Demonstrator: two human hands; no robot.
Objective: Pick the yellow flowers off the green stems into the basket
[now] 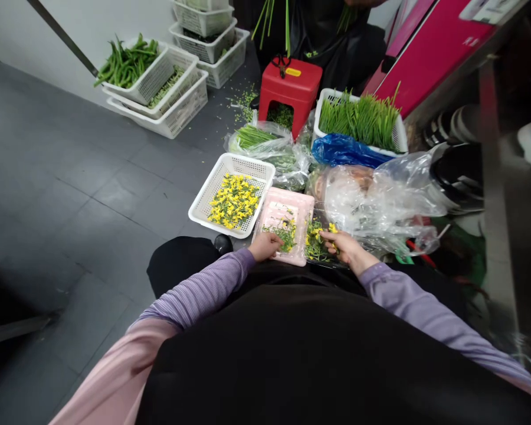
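My left hand reaches over the near left edge of a pink tray, its fingers pinched together; what they hold, if anything, is too small to make out. Green stems and a few yellow flowers lie in that tray beside the fingertips. To the right, my right hand is closed on yellow flowers with green stems. Just left of it is a heap of yellow flowers and stems, on a dark surface. A white perforated basket beyond my left hand holds many yellow flower heads.
Clear plastic bags lie beyond my right hand. A red stool with scissors stands ahead, before a person in dark clothes. Green stalks fill another basket. Baskets of green peppers stand by the wall.
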